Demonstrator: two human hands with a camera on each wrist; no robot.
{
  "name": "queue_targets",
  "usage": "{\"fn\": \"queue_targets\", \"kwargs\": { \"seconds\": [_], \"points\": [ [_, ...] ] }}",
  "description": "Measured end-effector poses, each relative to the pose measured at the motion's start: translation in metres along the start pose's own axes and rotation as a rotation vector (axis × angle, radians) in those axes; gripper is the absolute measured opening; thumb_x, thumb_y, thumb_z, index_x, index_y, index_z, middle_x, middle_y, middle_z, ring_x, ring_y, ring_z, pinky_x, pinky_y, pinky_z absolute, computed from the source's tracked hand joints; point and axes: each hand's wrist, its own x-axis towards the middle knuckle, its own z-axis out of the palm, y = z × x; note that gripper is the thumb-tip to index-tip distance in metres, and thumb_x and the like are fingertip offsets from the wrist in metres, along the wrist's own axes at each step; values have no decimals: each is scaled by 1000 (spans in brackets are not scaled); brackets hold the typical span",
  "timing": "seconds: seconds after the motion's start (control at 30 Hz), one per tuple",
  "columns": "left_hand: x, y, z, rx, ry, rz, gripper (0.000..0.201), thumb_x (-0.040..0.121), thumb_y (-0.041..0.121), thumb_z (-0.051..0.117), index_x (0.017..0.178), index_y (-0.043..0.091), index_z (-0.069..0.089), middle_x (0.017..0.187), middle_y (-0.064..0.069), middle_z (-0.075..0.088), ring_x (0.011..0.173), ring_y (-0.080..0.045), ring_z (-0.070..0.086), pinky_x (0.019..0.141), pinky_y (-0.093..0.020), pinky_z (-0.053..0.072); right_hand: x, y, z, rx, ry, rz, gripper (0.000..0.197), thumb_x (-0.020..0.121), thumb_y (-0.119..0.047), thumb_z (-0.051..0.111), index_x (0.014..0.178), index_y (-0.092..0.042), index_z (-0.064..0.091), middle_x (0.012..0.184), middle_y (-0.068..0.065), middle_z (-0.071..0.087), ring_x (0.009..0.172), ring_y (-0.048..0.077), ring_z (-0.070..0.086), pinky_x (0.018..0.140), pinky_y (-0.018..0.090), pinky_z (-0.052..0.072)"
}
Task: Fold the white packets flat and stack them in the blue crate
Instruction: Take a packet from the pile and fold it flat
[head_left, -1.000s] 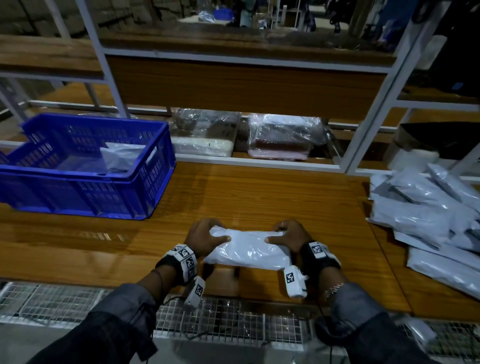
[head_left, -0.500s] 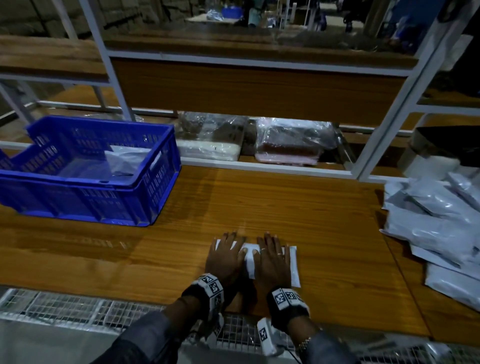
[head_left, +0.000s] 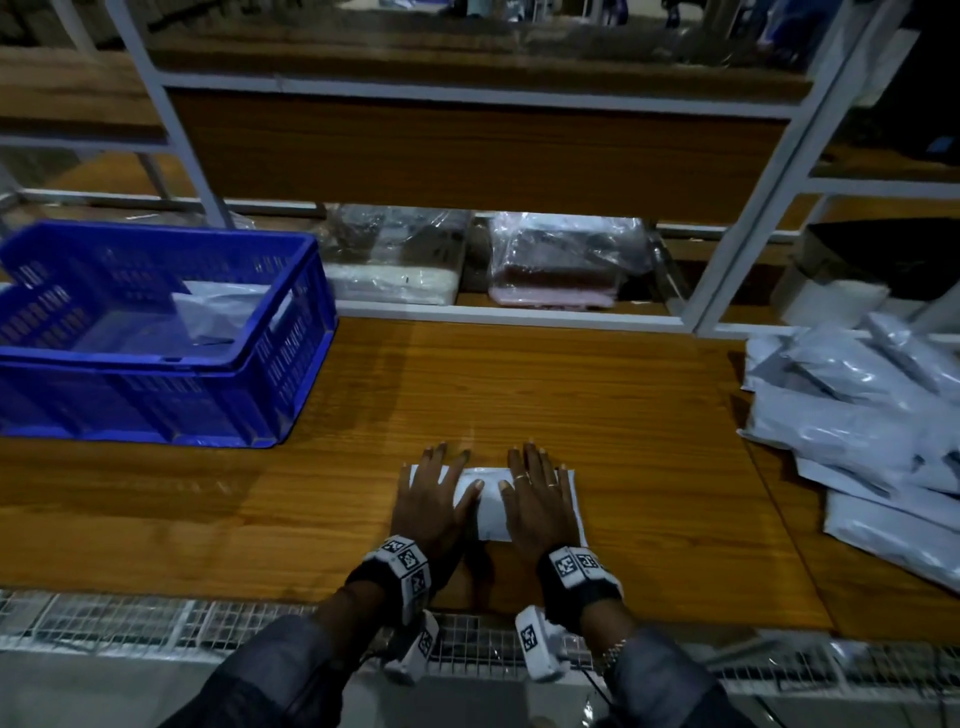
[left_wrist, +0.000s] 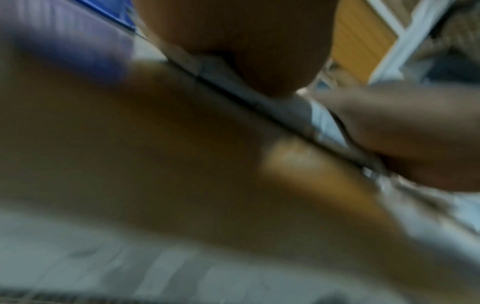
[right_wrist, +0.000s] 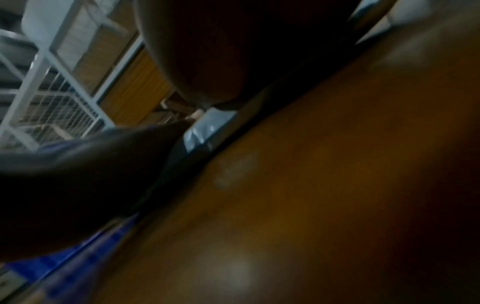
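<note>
A folded white packet (head_left: 489, 501) lies flat on the wooden table near its front edge. My left hand (head_left: 434, 493) presses on its left part with straight fingers. My right hand (head_left: 535, 493) presses flat on its right part. Both wrist views are blurred; a strip of the packet (left_wrist: 322, 123) shows under my palm in the left one, and a corner of the packet (right_wrist: 205, 131) in the right one. The blue crate (head_left: 291, 374) stands at the table's left with a white packet (head_left: 218, 312) inside it.
A heap of several loose white packets (head_left: 862, 415) lies at the table's right end. Behind the table a white-framed shelf (head_left: 519, 312) holds two plastic-wrapped bundles (head_left: 566, 265). A wire grid (head_left: 156, 623) runs along the table's front edge.
A second ago both hands held the puffy packet by its ends above the table. They set it down and pressed it flat, and have since slid apart over it.
</note>
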Motion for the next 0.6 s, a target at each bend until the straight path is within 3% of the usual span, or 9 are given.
{"fn": "queue_targets", "kwargs": {
  "seconds": [0.07, 0.13, 0.2, 0.3, 0.4, 0.5, 0.6],
  "points": [
    [-3, -5, 1, -38, 50, -58, 71, 97, 72, 16, 152, 36, 40, 161, -10, 33, 150, -32, 26, 118, -61, 18, 1, 10, -5, 11, 12, 54, 86, 89, -61, -10, 162, -19, 5, 169, 3, -9, 155, 19, -9, 123, 42, -13],
    [-7, -5, 0, -50, 72, -82, 75, 94, 76, 9, 154, 38, 35, 164, -8, 27, 153, -30, 18, 121, -59, 10, 1, 18, -7, 49, 16, 104, 80, 97, -63, 3, 162, -17, 3, 168, 2, -10, 155, 17, -10, 122, 39, -14],
    [-8, -3, 1, -55, 88, -88, 76, 94, 76, 7, 155, 38, 34, 166, -8, 24, 154, -28, 16, 122, -57, 6, 1, 20, -5, 79, -6, 135, 77, 100, -61, 10, 162, -16, 1, 168, 2, -11, 155, 17, -11, 122, 37, -14],
    [-6, 0, 7, -40, 111, -108, 71, 97, 74, 13, 154, 39, 36, 166, -9, 23, 154, -28, 16, 123, -55, 2, 0, 18, -1, 50, 31, 146, 87, 90, -63, -7, 162, -14, 2, 169, 3, -7, 155, 17, -8, 123, 37, -13],
    [-7, 1, 6, 8, 112, -114, 72, 97, 76, 8, 155, 41, 33, 167, -8, 20, 155, -27, 13, 124, -55, 0, -1, 11, -1, 12, 59, 157, 84, 93, -59, -6, 161, -11, 6, 169, 7, -2, 156, 20, -3, 124, 38, -11],
    [-6, 2, 5, 32, 76, -94, 70, 97, 74, 9, 154, 41, 34, 165, -11, 24, 153, -30, 18, 122, -61, 5, 0, 11, -4, 15, 17, 178, 72, 104, -54, 12, 161, -11, 4, 169, 7, -2, 156, 20, -4, 125, 41, -8],
    [-3, 1, -2, 52, 49, -59, 65, 101, 68, 18, 148, 34, 48, 156, -15, 42, 146, -36, 35, 118, -67, 10, 0, 8, -9, -46, -6, 166, 74, 101, -53, 7, 161, -9, 5, 169, 8, -1, 156, 21, -3, 124, 43, -10]
  ]
}}
